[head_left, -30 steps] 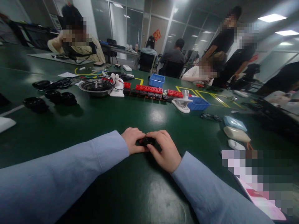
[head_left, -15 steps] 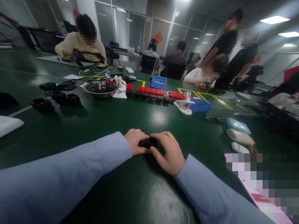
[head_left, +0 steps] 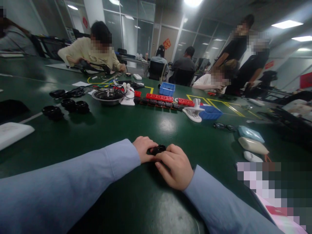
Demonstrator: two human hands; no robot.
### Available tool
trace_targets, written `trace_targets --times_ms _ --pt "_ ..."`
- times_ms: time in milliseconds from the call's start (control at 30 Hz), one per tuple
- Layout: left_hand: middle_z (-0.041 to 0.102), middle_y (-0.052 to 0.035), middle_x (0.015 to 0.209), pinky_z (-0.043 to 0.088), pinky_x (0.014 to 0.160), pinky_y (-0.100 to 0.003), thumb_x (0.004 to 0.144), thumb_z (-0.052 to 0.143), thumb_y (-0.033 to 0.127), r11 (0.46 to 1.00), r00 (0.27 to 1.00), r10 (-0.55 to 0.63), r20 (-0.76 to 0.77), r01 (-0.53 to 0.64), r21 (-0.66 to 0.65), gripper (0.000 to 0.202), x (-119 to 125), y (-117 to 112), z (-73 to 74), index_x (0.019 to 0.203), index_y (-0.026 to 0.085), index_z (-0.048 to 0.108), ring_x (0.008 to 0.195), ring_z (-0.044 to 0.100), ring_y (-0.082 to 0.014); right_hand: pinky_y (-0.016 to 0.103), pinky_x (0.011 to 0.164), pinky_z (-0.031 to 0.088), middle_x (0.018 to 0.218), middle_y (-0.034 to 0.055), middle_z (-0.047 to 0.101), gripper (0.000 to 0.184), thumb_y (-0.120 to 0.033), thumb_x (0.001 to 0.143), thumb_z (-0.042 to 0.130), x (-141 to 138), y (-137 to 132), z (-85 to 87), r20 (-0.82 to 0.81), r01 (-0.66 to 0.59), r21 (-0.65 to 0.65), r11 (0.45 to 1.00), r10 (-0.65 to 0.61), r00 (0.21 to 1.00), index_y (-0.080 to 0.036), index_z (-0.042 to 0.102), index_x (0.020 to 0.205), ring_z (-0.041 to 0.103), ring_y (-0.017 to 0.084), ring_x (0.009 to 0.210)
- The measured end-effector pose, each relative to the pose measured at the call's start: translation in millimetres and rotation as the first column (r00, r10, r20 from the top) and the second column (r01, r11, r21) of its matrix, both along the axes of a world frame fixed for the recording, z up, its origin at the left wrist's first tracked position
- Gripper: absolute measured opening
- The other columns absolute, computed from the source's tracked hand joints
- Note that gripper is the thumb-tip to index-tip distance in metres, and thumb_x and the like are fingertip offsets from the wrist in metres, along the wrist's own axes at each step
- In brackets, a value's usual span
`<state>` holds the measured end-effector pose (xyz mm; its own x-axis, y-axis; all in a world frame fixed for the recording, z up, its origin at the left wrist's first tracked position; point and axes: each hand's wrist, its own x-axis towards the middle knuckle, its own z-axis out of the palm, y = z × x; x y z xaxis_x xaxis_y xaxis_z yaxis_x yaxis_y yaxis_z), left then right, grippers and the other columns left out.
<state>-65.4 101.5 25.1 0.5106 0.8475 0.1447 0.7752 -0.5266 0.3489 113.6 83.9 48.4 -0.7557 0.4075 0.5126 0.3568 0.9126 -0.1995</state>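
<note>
Both of my hands rest on the green table (head_left: 156, 126), meeting over a small black round part (head_left: 158, 149). My left hand (head_left: 144, 149) grips it from the left with curled fingers. My right hand (head_left: 175, 166) covers it from the right, fingers bent over its top. Only the part's upper rim shows between my fingers. Light blue sleeves cover both forearms.
Several black round parts (head_left: 68, 105) lie at the left, near a metal bowl (head_left: 107, 96) with cables. Red and black power strips (head_left: 159, 99), a white clip (head_left: 193, 112), blue bins (head_left: 167, 88), glasses (head_left: 224, 126) and pale cases (head_left: 252, 139) lie further off. Other people sit and stand around the table's far side.
My hands stay closed on the black part, with the right fingers curling further over it. The view has shifted to the left, so everything sits slightly further right.
</note>
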Motion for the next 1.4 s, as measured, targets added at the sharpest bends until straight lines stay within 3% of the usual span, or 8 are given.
trace_targets --times_ms 200,267,367,467,633,833,1067,1400 --pt "0.055 0.0024 0.067 0.031 0.064 -0.028 0.07 0.06 0.05 1.0 0.999 0.004 0.033 -0.004 -0.007 0.033 -0.8 0.8 -1.4 0.072 0.018 0.055 0.07 0.049 -0.0174 0.031 0.058 0.034 0.053 0.0047 0.053 0.038 -0.031 0.086 0.036 6.2 13.0 -1.3 0.037 0.198 -0.008 0.98 -0.198 0.98 -0.017 0.054 0.055 0.04 0.017 0.06" --pt "0.055 0.0025 0.067 0.03 0.064 -0.027 0.07 0.061 0.051 1.0 0.999 0.002 0.034 -0.002 -0.009 0.034 -1.0 1.1 -1.7 0.071 0.018 0.055 0.07 0.049 -0.0173 0.033 0.063 0.037 0.062 0.0062 0.058 0.038 -0.031 0.088 0.033 8.0 20.2 -4.4 0.035 0.251 -0.034 0.967 -0.25 0.968 -0.016 0.06 0.064 0.044 0.018 0.065" --pt "0.056 0.0022 0.068 0.03 0.064 -0.028 0.07 0.062 0.051 1.0 1.0 -0.006 0.027 0.006 -0.008 0.035 -1.2 1.4 -1.9 0.07 0.017 0.054 0.07 0.049 -0.0176 0.036 0.075 0.039 0.095 0.0087 0.061 0.038 -0.032 0.092 0.027 10.0 28.9 -10.8 0.036 0.271 -0.063 0.96 -0.269 0.962 -0.016 0.062 0.096 0.049 0.021 0.085" --pt "0.056 0.0017 0.068 0.031 0.064 -0.028 0.07 0.062 0.051 1.0 1.0 -0.008 0.023 0.008 -0.008 0.035 -0.9 1.5 -1.8 0.07 0.017 0.054 0.071 0.05 -0.018 0.04 0.089 0.035 0.122 0.012 0.048 0.046 -0.039 0.092 0.023 11.2 30.3 -14.2 0.001 0.261 -0.088 0.961 -0.262 0.965 -0.013 0.046 0.121 0.042 0.023 0.108" --pt "0.057 0.0023 0.069 0.031 0.065 -0.028 0.069 0.063 0.05 1.0 1.0 0.001 0.025 -0.001 -0.002 0.034 -0.6 1.0 -2.6 0.076 0.018 0.057 0.072 0.05 -0.018 0.045 0.099 0.027 0.134 0.0141 0.035 0.052 -0.04 0.087 0.035 10.4 20.9 -9.9 -0.165 0.255 -0.072 0.964 -0.263 0.951 -0.011 0.032 0.13 0.03 0.024 0.122" --pt "0.057 -0.0007 0.067 0.035 0.064 -0.029 0.071 0.06 0.052 0.999 1.0 0.002 0.008 -0.002 0.037 0.037 -1.2 1.7 -5.4 0.066 0.015 0.054 0.071 0.052 -0.0188 0.048 0.097 0.029 0.109 0.0045 0.06 0.031 -0.026 0.087 0.039 5.3 17.3 -6.3 0.068 0.133 -0.109 0.985 -0.126 0.99 -0.021 0.051 0.116 0.044 0.024 0.11" --pt "0.058 0.0002 0.067 0.036 0.064 -0.029 0.069 0.061 0.051 0.999 1.0 0.025 0.001 -0.025 0.039 0.037 -0.2 2.3 -6.8 0.066 0.016 0.054 0.07 0.052 -0.0183 0.04 0.08 0.042 0.101 0.0102 0.055 0.029 -0.023 0.082 0.046 1.6 12.8 -3.1 0.03 0.21 -0.049 0.976 -0.209 0.977 -0.018 0.057 0.108 0.046 0.023 0.092" --pt "0.058 -0.0005 0.067 0.036 0.064 -0.029 0.071 0.059 0.051 0.996 1.0 0.024 -0.015 -0.022 0.083 0.037 0.4 1.1 -7.7 0.065 0.016 0.052 0.07 0.053 -0.0187 0.038 0.074 0.042 0.089 0.0096 0.053 0.029 -0.02 0.082 0.045 -0.8 6.9 -4.0 0.035 0.227 -0.008 0.974 -0.227 0.973 -0.014 0.056 0.108 0.045 0.022 0.084"
